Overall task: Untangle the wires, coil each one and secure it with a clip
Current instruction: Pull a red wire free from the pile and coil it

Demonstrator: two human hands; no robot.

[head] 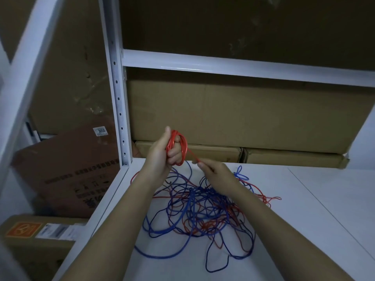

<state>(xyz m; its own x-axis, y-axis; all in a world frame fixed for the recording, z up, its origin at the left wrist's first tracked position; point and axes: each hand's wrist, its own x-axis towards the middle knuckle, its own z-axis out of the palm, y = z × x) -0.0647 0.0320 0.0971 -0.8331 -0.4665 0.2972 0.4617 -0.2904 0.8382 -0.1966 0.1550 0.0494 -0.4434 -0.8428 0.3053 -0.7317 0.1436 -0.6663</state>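
Above the white shelf (304, 199), a small red coil (178, 148) sits wound round the curled fingers of the left hand (162, 153), which grips it. From the coil a taut red strand (193, 156) slants down and rightward to the right hand (215, 173), which pinches it. The tangle of red and blue wires (203, 211) lies below both hands, nearer the right.

You face a white metal shelving rack (118, 94) with a white shelf surface (324, 199). Long cardboard boxes (223, 116) lie stacked at its back. On your left, a brown carton labelled 3055 (67, 171) leans behind the upright.
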